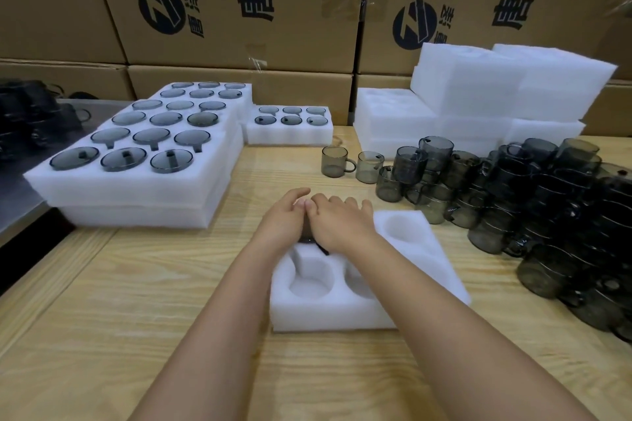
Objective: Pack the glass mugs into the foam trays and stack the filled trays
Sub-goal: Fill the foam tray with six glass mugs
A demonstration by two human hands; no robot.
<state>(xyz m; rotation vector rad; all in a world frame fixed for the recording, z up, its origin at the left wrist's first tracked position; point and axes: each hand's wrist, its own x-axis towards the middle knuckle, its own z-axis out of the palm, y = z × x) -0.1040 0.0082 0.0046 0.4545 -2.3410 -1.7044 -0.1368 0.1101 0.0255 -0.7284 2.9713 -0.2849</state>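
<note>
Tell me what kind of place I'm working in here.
Most likely a packing area in a warehouse or small factory: printed cardboard cartons stacked behind, piles of white foam trays, and a heap of smoked-glass mugs on a wooden table.

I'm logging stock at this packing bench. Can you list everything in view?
Foam tray: one, white, front centre, under the hands.
Mug: one, dark, mostly hidden beneath the hands.
Filled trays: several, white, stacked at left.
Lone filled tray: one, white, centre back, six mugs.
Empty trays: a stack, white, right back.
Loose mugs: many, smoky grey, piled at right.
Boxes: several, brown, behind.
Table: one, pale wood.
Left hand, right hand: over the mug, grip hidden.
</note>
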